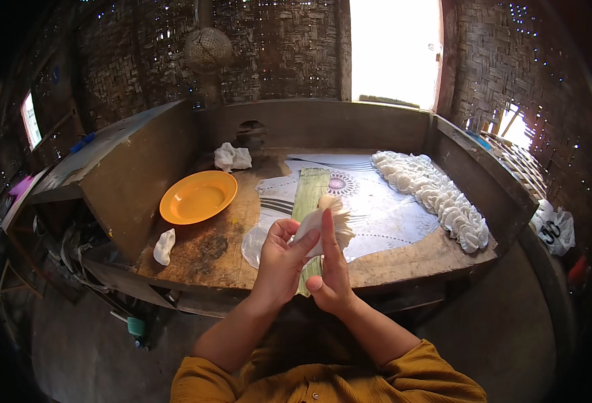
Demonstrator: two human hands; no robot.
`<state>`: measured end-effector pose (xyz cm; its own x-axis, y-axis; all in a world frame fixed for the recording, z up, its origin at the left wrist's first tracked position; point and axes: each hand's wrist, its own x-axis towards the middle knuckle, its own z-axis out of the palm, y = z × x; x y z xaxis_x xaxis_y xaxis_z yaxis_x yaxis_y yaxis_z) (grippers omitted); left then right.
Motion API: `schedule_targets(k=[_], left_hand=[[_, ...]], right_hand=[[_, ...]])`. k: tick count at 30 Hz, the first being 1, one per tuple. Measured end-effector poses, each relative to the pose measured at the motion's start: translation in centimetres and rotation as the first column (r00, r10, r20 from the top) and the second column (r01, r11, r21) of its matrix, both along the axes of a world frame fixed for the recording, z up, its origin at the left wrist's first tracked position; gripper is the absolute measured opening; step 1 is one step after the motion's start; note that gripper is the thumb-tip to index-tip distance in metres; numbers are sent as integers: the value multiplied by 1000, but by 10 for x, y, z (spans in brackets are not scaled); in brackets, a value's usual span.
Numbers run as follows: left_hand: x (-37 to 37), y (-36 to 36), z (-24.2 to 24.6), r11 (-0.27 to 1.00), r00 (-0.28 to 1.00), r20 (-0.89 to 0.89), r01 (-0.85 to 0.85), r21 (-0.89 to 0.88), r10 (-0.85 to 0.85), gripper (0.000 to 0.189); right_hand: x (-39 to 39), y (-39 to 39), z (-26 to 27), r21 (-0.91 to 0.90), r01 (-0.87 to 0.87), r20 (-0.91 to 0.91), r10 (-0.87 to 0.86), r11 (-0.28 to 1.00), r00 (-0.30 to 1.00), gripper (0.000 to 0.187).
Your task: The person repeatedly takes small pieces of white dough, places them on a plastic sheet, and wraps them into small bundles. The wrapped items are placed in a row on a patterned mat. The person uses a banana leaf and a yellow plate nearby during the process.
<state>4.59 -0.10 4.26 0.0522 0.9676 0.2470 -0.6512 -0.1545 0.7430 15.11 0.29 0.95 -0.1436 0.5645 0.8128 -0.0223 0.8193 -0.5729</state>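
Observation:
My left hand (285, 259) grips a white, dough-like piece with a ruffled, pleated edge (345, 226) between thumb and fingers, above the work table. Against the right side of the piece lies my right hand (333, 267), its fingers extended and pointing up. Below both hands runs a pale green strip (310, 194), perhaps a leaf or stem, lying lengthwise on a white patterned sheet (391, 221). Many thin, ruffled white pieces (432, 196) overlap in a long row at the table's right side. Part of the held piece is hidden by my fingers.
An orange plate (198, 197) rests on the wooden table (220, 267) at left. Behind it sits a white lump (232, 157); a smaller one (165, 247) lies near the left front edge. Clear plastic (253, 243) lies beside my left hand. Raised wooden boards (316, 121) border the table.

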Motion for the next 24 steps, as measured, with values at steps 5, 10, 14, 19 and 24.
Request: schedule_targets(k=[5, 10, 14, 19, 24], left_hand=[[-3, 2, -4, 1000, 1000, 6, 24, 2, -24, 30], [-10, 6, -11, 999, 996, -85, -8, 37, 11, 27], [-25, 15, -19, 988, 939, -309, -129, 82, 149, 26], [-58, 29, -23, 873, 359, -809, -335, 354, 466, 26], [-65, 39, -16, 837, 449, -707, -309, 452, 547, 60]], right_hand=[[4, 0, 1, 22, 70, 13, -70, 997, 997, 103], [4, 2, -3, -16, 52, -9, -52, 999, 999, 101], [9, 10, -3, -33, 66, 7, -65, 997, 998, 99], [31, 21, 10, -249, -205, -106, 183, 947, 977, 99], [42, 20, 29, -344, -447, 31, 486, 826, 874, 118]])
